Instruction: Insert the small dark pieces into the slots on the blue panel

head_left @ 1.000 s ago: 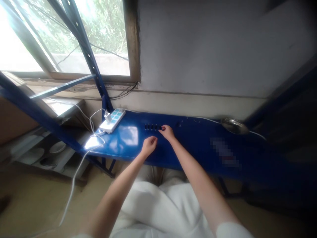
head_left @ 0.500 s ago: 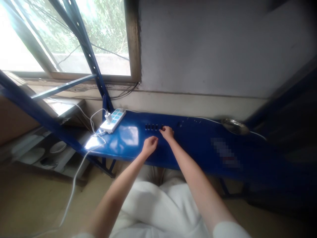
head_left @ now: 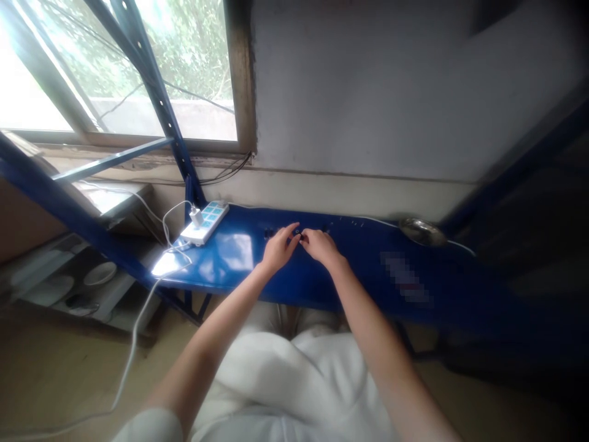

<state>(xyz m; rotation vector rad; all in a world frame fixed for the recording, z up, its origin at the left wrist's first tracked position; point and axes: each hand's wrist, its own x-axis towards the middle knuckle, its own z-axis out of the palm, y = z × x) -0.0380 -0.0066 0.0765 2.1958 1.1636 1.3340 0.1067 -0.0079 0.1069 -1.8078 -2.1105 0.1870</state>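
Note:
Above the blue tabletop (head_left: 350, 270), my right hand (head_left: 321, 247) is closed in a pinch on a small dark piece (head_left: 300, 234), too small to name. Close beside it is my left hand (head_left: 278, 248), its thumb and fingers apart around the near side of that piece. Whether the left fingertips touch it I cannot tell. More small dark pieces (head_left: 269, 234) lie on the tabletop behind my left hand, mostly covered by it. Past my right hand, a few tiny light bits (head_left: 357, 223) lie near the back edge.
At the left end sits a white power strip (head_left: 205, 224) with a charger (head_left: 196, 216) plugged in; its white cable (head_left: 133, 344) hangs to the floor. A shiny metal bowl (head_left: 421, 231) stands at the back right. A blue upright post (head_left: 163, 110) rises by the window.
My left hand has moved up and forward to meet the right, and its fingers have spread. My right hand still pinches a dark piece. The view has shifted slightly.

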